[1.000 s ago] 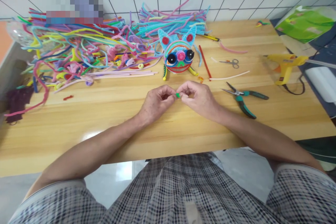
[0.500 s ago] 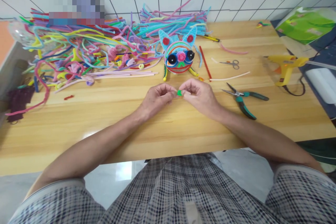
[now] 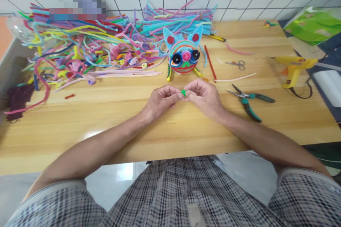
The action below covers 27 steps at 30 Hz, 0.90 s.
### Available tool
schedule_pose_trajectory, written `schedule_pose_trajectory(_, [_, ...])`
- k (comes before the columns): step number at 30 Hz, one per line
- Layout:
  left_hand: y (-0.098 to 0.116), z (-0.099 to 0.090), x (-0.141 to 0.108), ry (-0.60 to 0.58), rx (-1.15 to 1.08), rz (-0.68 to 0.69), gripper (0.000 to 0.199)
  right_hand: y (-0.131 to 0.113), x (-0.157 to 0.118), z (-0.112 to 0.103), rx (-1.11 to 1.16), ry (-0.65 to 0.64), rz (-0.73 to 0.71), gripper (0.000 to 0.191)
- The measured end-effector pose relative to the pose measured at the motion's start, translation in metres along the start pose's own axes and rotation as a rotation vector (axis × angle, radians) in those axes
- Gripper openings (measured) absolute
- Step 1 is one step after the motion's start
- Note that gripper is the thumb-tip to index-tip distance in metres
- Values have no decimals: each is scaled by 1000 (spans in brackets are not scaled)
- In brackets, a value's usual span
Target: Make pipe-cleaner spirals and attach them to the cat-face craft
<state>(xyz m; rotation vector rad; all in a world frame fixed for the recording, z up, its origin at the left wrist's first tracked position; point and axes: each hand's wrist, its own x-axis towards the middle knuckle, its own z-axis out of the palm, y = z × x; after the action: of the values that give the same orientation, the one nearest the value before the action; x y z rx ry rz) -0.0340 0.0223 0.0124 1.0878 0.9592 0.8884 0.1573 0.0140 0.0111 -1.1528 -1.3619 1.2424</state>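
Note:
Between my two hands is a small green piece (image 3: 183,93), pinched at the fingertips above the wooden table (image 3: 160,131). My left hand (image 3: 163,100) grips it from the left with thumb and fingers together. From the other side my right hand (image 3: 204,96) closes on it with thumb and forefinger. Just beyond the hands stands a colourful animal figure (image 3: 185,56) with blue ears, black eyes, a pink nose and yellow legs. The exact shape of the green piece is partly hidden by my fingers.
Pliers (image 3: 249,101), small scissors (image 3: 239,64), a red stick (image 3: 210,63) and a yellow glue gun (image 3: 293,67) lie to the right. Heaped pipe cleaners (image 3: 87,42) cover the back left. A blue bundle (image 3: 176,21) lies behind the figure.
The green piece looks slightly turned between my fingertips, and my left thumb has shifted a little against it. The whole view has moved slightly.

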Motion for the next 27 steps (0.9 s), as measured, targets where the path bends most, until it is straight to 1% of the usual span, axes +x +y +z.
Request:
schedule_pose_trajectory(4, [-5,0,-1,32,-21,2,51,-3,-3,2,-23,16,-12,14])
schedule_pose_trajectory(13, [-5,-3,2,-4,31,66,47,-2,-5,3,-29,14,-33,15])
schedule_pose_trajectory(19, [-5,-3,5,-71,-128,25,47,2,-1,4,50,28,-73,12])
schedule_pose_trajectory(22, [-7,-4,7,-81,-133,28,49,3,0,3,53,32,-73,16])
schedule_pose_trajectory(27, [-10,-6,9,-59,-89,39,50,2,-2,5,53,0,-37,22])
